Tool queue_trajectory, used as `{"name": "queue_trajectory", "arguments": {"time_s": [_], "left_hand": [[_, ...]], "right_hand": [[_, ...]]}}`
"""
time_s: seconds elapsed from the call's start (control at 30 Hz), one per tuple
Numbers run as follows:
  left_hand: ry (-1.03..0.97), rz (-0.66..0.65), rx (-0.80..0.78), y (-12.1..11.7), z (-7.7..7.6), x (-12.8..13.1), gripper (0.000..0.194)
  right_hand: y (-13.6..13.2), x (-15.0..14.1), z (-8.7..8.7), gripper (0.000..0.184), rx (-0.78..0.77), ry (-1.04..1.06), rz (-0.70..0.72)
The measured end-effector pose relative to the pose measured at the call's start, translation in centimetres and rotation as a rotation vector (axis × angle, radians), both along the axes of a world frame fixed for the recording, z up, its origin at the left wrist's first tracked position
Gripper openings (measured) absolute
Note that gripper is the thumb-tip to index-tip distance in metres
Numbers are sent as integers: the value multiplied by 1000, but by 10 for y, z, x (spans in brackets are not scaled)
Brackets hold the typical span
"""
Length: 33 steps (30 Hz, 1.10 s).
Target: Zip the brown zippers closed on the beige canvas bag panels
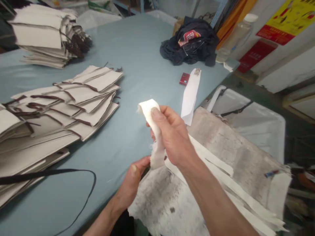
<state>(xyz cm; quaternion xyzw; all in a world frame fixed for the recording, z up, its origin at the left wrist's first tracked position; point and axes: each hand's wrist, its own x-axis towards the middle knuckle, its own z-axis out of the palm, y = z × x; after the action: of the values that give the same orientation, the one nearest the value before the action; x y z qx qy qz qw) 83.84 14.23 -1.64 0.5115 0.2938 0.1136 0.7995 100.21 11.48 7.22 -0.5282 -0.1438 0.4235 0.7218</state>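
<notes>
A cream fabric strip [158, 152] with frayed edges runs between my two hands above the table edge. My right hand [172, 131] is closed on its upper part, thumb pressed flat on the cloth, and the top end curls over to the left. My left hand [135, 182] pinches the strip's lower end; its fingertips are partly hidden behind the cloth. Below and to the right, several long cream strips [216, 164] lie across a stained grey cloth [167, 200], partly covered by my right forearm.
Dark-bound beige fabric pieces [91, 95] are piled at the left of the blue-grey table [133, 65], with another stack [39, 29] behind. A black strap [81, 171] loops nearby. Dark clothing [192, 42], a red box [184, 78], a white paper strip [192, 95] and a bottle [236, 37] are at right.
</notes>
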Motion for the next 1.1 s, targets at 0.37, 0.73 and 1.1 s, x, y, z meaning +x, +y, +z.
{"name": "queue_trajectory", "arguments": {"time_s": [0.37,0.73,1.1], "left_hand": [[356,198,78,60,-17,-57,80],[494,255,178,40,-6,-59,47],[637,375,263,65,-29,-81,29]], "right_hand": [[50,-93,-126,31,-418,409,-193],[65,-125,-139,27,-465,385,-330],[66,-103,-130,12,-448,637,2]]}}
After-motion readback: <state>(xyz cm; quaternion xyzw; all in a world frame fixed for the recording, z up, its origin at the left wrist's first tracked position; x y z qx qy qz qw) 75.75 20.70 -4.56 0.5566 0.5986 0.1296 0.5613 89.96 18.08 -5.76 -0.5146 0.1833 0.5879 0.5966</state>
